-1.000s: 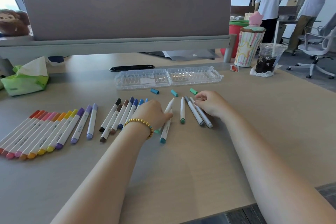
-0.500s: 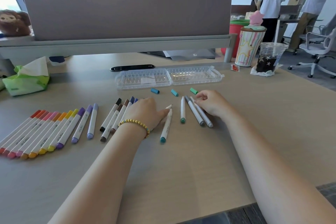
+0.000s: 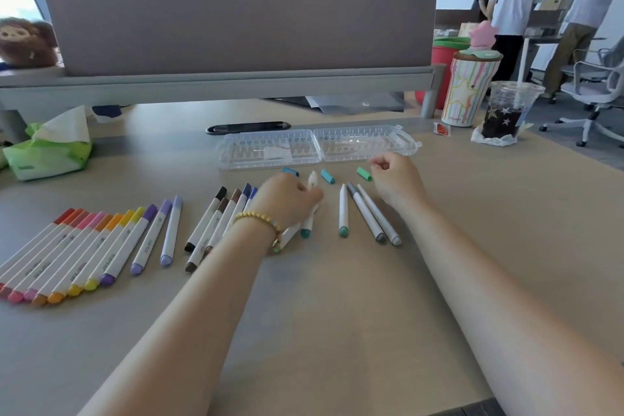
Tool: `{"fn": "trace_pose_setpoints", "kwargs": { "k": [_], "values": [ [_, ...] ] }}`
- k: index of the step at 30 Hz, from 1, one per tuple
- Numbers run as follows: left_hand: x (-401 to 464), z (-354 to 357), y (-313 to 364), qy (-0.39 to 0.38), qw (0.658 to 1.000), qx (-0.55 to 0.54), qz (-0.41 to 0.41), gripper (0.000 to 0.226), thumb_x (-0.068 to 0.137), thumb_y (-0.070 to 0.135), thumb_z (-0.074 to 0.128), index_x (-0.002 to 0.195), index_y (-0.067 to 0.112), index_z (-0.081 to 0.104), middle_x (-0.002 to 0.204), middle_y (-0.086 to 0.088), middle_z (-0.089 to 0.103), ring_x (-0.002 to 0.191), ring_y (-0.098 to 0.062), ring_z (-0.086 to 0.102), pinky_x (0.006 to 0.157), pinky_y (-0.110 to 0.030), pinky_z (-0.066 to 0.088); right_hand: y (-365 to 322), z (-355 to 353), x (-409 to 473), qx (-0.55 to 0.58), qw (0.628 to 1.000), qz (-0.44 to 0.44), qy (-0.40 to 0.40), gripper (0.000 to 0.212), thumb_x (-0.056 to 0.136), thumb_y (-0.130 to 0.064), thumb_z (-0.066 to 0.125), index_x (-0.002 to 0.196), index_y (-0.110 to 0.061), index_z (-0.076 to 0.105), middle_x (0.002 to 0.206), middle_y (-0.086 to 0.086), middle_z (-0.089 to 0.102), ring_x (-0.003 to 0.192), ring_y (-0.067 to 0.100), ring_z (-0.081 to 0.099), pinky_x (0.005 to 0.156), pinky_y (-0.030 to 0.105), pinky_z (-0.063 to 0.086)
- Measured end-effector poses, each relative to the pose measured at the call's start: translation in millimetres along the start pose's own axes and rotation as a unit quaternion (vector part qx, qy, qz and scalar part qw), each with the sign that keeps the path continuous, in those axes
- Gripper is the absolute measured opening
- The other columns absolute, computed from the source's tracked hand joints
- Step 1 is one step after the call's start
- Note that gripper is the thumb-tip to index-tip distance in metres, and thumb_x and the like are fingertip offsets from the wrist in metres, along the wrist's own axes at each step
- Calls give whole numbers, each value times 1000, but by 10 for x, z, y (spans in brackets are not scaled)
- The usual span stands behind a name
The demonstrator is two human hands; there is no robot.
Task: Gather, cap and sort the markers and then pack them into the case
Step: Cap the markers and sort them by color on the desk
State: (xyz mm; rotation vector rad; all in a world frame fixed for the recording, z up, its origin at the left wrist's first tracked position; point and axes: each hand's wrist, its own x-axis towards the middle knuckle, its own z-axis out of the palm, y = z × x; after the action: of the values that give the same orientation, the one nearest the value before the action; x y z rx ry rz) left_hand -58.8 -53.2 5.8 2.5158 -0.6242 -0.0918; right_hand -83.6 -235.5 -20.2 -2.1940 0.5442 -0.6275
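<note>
Office desks fill the room, and the pale wooden desk (image 3: pixel 337 314) in front carries a clear plastic marker case (image 3: pixel 317 147), lying open flat at 12 o'clock from the hands. The left hand (image 3: pixel 287 199), with a yellow bead bracelet (image 3: pixel 258 223) on the wrist, has its fingers curled around an uncapped white marker (image 3: pixel 312 181), whose bare tip points toward 12 o'clock past the knuckles; a teal-ended marker (image 3: pixel 308 228) lies under that hand, along the same near-to-far line. The right hand (image 3: pixel 395 182) is curled into a loose fist, knuckles beside a green cap (image 3: pixel 364 173); whether it pinches anything I cannot tell. Two blue caps (image 3: pixel 327 176) lie loose between the hands and the case. At 6 o'clock from the green cap, three markers (image 3: pixel 366 213) lie on the desk, long axes running roughly 12 to 6, coloured ends toward the person. At 9 o'clock a capped row of red-to-purple markers (image 3: pixel 84 246) fans out, tilted toward 1 o'clock, then a brown-and-blue group (image 3: pixel 216 219). Barrel printing is too small to read. A green tissue pack (image 3: pixel 50 152) sits far left, an iced drink cup (image 3: pixel 506 111) far right.
</note>
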Motion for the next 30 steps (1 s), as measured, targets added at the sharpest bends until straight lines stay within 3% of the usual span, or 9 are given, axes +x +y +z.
{"fn": "trace_pose_setpoints", "kwargs": {
  "k": [4, 7, 9, 13, 20, 23, 25, 27, 30],
  "values": [
    [166, -169, -243, 11, 959, -271, -76, 30, 97, 30, 42, 81, 10, 57, 70, -1, 54, 60, -10, 49, 65, -24, 49, -253, 269, 149, -41, 993, -78, -72, 24, 96, -15, 44, 113, -14, 61, 112, -1, 60, 97, 11, 53, 80, 24, 40],
    [177, -203, -400, 2, 810, -561, -169, 21, 97, 26, 47, 90, 7, 56, 81, -7, 65, 55, -9, 60, 54, -21, 54, -390, 546, 289, -121, 979, -129, -105, 25, 95, -20, 47, 115, -16, 62, 115, 3, 62, 113, 21, 51, 93, 36, 45],
    [192, -217, -483, 24, 765, -620, -172, 20, 96, 22, 49, 91, 4, 55, 84, -11, 68, 55, -9, 65, 48, -20, 54, -458, 713, 358, -197, 960, -158, -121, 27, 95, -26, 47, 117, -18, 61, 117, 3, 61, 118, 24, 45, 94, 37, 41],
    [163, -215, -498, 25, 768, -622, -151, 21, 95, 17, 51, 93, -2, 58, 80, -13, 67, 56, -10, 68, 50, -19, 54, -592, 935, 416, -289, 928, -174, -158, 30, 94, -36, 50, 114, -17, 61, 122, 6, 54, 121, 28, 40, 96, 38, 34],
    [106, -217, -429, 12, 793, -592, -144, 21, 95, 8, 50, 108, -7, 56, 86, -14, 66, 68, -14, 66, 54, -18, 56, -611, 835, 376, -354, 905, -189, -139, 20, 95, -23, 51, 109, -12, 58, 112, 7, 62, 115, 27, 48, 102, 39, 30],
    [67, -206, -381, 2, 813, -565, -138, 18, 93, 10, 53, 104, -5, 58, 84, -12, 66, 69, -14, 65, 57, -19, 57, -611, 599, 264, -189, 970, -126, -83, 25, 96, -24, 49, 119, -17, 53, 109, 0, 62, 108, 23, 54, 97, 36, 33],
    [49, -183, -341, -2, 840, -527, -131, 17, 93, 10, 55, 102, -4, 60, 80, -10, 65, 67, -14, 63, 58, -19, 57, -643, 399, 148, 60, 994, -28, -89, 31, 95, -19, 50, 125, -20, 56, 107, 0, 60, 100, 18, 56, 89, 29, 40],
    [30, -147, -290, -5, 865, -489, -114, 19, 92, 12, 56, 102, -3, 62, 78, -9, 64, 67, -13, 63, 62, -21, 58, -641, 214, 23, 269, 957, 51, -97, 24, 93, -13, 53, 115, -17, 63, 96, -1, 62, 84, 11, 57, 73, 18, 42],
    [-3, -110, -209, -17, 897, -433, -84, 18, 93, 16, 55, 101, 3, 64, 80, -5, 64, 68, -13, 63, 72, -28, 57, -510, 64, -89, 338, 927, 123, -107, 6, 92, -19, 57, 90, -23, 61, 82, -10, 63, 72, 5, 54, 68, 24, 32]
  ]
}}
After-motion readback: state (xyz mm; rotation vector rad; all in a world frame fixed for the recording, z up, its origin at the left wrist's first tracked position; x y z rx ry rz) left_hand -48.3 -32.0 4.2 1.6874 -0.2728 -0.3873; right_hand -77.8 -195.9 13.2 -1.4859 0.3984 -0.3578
